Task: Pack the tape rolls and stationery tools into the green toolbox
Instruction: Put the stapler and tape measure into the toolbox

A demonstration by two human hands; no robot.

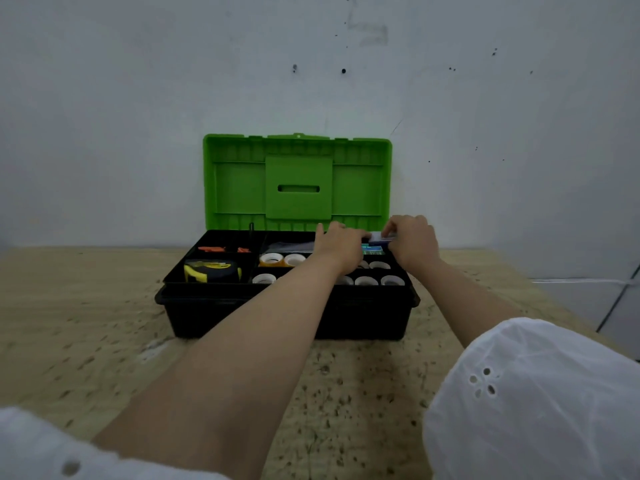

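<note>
Toolbox (287, 317): black base, green lid upright; both hands (341, 249) pinching small pale packet (381, 239).

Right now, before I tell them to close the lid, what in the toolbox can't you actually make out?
Head view, the only one:
- The small pale item pinched between the left hand and right hand: blurred and mostly covered by fingers, so unidentifiable.
- The tape rolls in the right section: the left forearm hides part of both rows, so no count.
- The orange pieces at back left: too small to name.
- Anything below the black tray: hidden by it.
</note>
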